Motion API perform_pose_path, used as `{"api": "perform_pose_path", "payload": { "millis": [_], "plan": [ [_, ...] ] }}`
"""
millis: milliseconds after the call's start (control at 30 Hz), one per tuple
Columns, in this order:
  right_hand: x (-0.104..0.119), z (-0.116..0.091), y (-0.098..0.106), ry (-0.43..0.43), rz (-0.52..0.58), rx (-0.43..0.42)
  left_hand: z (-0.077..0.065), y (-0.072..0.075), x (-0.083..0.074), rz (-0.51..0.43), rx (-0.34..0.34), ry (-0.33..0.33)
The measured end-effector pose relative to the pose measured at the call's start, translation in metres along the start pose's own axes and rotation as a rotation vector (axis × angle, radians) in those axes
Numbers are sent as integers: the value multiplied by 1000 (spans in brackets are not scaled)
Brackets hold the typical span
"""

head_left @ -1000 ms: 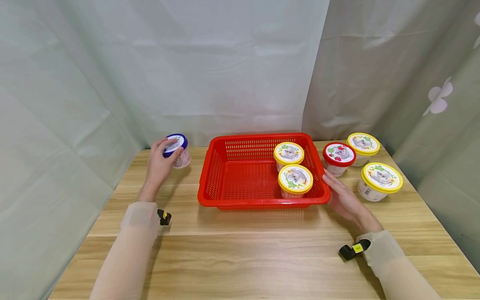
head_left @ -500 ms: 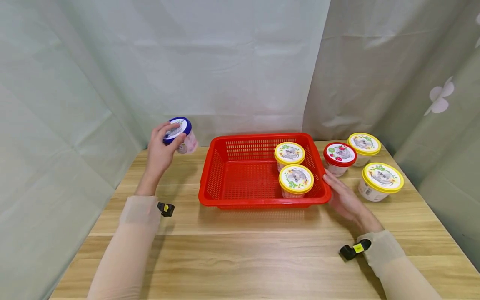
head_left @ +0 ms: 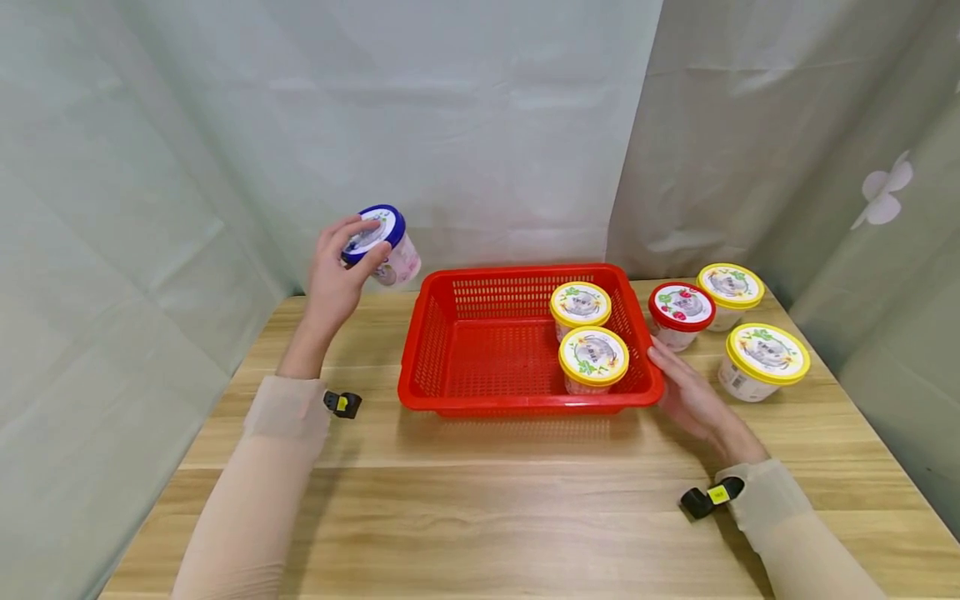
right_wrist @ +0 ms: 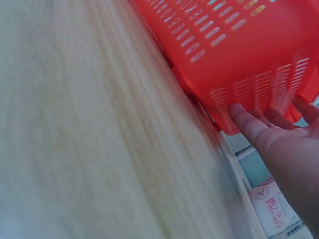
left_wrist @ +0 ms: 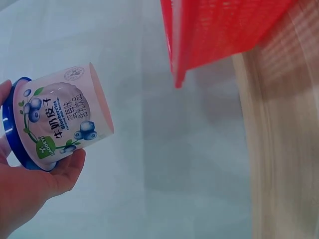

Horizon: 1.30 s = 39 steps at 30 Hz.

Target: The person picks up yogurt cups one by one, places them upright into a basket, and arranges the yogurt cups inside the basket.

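In the head view my left hand holds a blueberry milk tub by its blue lid, raised and tilted at the back left. The left wrist view shows the tub's printed pink side, with fingers and thumb round the lid. A red slotted plastic basket stands in the middle of the table, to the right of that tub. Two yellow-lidded tubs sit inside its right half. My right hand rests against the basket's right end; in the right wrist view its extended fingers touch the slotted wall.
Right of the basket stand a red-lidded tub and two more yellow-lidded tubs, one behind the other. The wooden table stretches across the front. Pale curtains hang close behind it and at both sides.
My left hand has lifted the blueberry milk tub off the table and carried it up and to the right, tilting it more. My right hand and the basket have stayed in place.
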State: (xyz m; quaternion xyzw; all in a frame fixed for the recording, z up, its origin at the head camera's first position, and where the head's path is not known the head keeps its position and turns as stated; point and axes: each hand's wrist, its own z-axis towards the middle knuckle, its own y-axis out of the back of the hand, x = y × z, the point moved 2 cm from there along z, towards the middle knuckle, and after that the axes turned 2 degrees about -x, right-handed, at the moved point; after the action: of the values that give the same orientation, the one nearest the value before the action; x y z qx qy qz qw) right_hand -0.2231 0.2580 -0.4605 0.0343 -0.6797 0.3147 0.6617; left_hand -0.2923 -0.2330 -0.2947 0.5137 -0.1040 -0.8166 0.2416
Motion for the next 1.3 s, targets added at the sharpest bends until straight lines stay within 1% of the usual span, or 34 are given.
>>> {"api": "perform_pose_path", "payload": {
  "millis": [200,500,667,933,1300],
  "plan": [
    [2,0,0,-4,-9,0,4,-11,-16,-22,39,-25],
    [3,1,0,4,-5,25,8,-25,-31,-46,94,-52],
    [4,0,0,-14,-10,14,10,-37,-39,-59,108,-71],
    [5,2,1,-23,-11,24,16,-58,-41,-80,143,-87],
    [3,0,0,-32,-18,0,20,-90,-44,-111,225,-47]
  ]
}}
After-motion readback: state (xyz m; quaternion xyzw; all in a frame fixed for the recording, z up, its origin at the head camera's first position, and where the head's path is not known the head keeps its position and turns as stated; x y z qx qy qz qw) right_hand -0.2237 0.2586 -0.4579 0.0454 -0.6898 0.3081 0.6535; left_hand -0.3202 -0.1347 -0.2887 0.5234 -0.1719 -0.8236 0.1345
